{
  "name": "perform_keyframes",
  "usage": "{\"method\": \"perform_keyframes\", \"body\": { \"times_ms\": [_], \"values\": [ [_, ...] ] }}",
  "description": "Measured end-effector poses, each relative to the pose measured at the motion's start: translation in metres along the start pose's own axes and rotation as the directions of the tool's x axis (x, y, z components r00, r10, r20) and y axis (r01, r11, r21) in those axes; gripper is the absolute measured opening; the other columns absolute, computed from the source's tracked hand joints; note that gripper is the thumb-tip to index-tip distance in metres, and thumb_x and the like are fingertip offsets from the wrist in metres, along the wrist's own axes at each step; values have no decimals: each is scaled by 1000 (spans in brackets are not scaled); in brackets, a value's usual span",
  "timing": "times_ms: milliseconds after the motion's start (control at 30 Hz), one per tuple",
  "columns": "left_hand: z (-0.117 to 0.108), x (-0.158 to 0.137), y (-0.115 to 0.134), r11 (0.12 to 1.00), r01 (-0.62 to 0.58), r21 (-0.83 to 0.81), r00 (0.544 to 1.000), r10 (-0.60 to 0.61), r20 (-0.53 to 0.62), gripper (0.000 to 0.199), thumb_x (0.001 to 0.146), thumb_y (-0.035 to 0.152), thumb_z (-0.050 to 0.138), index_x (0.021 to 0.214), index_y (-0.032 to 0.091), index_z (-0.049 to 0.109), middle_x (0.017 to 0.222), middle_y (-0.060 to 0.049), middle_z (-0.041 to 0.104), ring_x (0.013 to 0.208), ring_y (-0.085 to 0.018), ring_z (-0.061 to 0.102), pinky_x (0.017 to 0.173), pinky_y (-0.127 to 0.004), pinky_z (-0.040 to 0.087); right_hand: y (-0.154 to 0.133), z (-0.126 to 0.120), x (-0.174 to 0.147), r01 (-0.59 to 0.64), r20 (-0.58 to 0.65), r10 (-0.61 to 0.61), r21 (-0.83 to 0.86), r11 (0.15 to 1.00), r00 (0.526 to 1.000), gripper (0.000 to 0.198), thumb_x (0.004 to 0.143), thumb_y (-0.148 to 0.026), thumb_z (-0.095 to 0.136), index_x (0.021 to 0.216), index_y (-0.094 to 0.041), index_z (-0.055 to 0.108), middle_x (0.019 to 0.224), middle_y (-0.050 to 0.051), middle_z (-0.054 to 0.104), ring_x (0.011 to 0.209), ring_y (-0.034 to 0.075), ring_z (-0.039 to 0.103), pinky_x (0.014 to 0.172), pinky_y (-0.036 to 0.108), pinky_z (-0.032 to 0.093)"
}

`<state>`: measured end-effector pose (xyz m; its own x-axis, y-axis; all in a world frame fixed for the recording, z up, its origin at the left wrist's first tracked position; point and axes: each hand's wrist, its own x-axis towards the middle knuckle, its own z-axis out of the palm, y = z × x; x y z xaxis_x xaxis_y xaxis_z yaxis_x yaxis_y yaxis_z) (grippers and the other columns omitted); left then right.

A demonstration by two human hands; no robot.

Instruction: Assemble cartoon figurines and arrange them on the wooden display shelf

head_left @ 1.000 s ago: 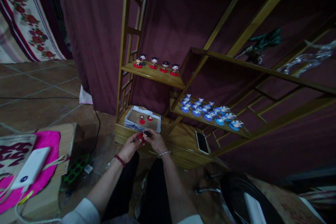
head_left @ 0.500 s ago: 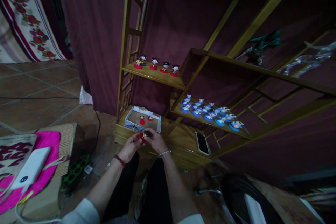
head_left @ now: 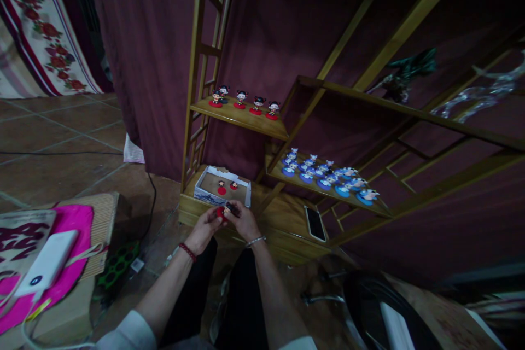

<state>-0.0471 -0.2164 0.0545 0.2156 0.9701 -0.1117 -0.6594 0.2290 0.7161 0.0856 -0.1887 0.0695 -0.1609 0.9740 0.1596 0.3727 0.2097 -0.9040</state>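
Observation:
Between my two hands is a small figurine (head_left: 227,210) with dark hair and a red base. My left hand (head_left: 207,228) pinches the red base side, and my right hand (head_left: 245,221) grips it by the dark-haired head. Just beyond my fingers, an open cardboard box (head_left: 200,194) on the lowest board holds two similar red-based figurines, one of them (head_left: 222,187) nearer the middle. Several more dark-haired figurines (head_left: 241,99) stand on the upper left shelf (head_left: 246,120), mostly on red bases.
Several blue-based figurines (head_left: 307,168) crowd the middle shelf (head_left: 274,169). A phone (head_left: 315,223) lies on the lowest board at right. To my left, a white power bank (head_left: 49,262) rests on a pink mat (head_left: 84,224). A black seat (head_left: 369,306) is at lower right.
The figurine has turned slightly in my fingers, with its face showing a little more. Both hands stay in nearly the same place in front of the box.

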Motion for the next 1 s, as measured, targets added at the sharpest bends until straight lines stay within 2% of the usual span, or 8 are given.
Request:
{"method": "perform_keyframes", "body": {
  "times_ms": [233, 667, 1000],
  "values": [
    [-2, 1, -3, 1000, -14, -11, 1000, 14, 6, 37, 58, 16, 68, 94, 15, 58, 103, -8, 57, 93, -18, 52, 80, -32, 42, -6, 0, -3, -5, -22, 5, -22, 1000, 1000, 28, 66, -23, 56, 93, -19, 52, 83, 1, 61, 75, 14, 57, 72, 29, 45],
    [-2, 1, -1, 1000, 3, -27, 1000, -2, 11, 35, 58, 13, 67, 92, 14, 59, 96, -7, 59, 87, -16, 54, 77, -30, 43, -11, -2, 0, -13, 51, 12, 18, 1000, 999, 27, 65, -21, 55, 92, -20, 54, 84, 0, 61, 76, 14, 57, 74, 29, 45],
    [-1, 1, -1, 997, 20, -81, 1000, -20, -3, 34, 60, 8, 64, 92, 14, 58, 97, -6, 60, 85, -14, 56, 81, -31, 43, -8, -3, 2, 44, 77, -44, -1, 999, 996, 30, 67, -18, 53, 96, -22, 54, 90, 0, 61, 81, 15, 57, 78, 30, 44]
  ]
}}
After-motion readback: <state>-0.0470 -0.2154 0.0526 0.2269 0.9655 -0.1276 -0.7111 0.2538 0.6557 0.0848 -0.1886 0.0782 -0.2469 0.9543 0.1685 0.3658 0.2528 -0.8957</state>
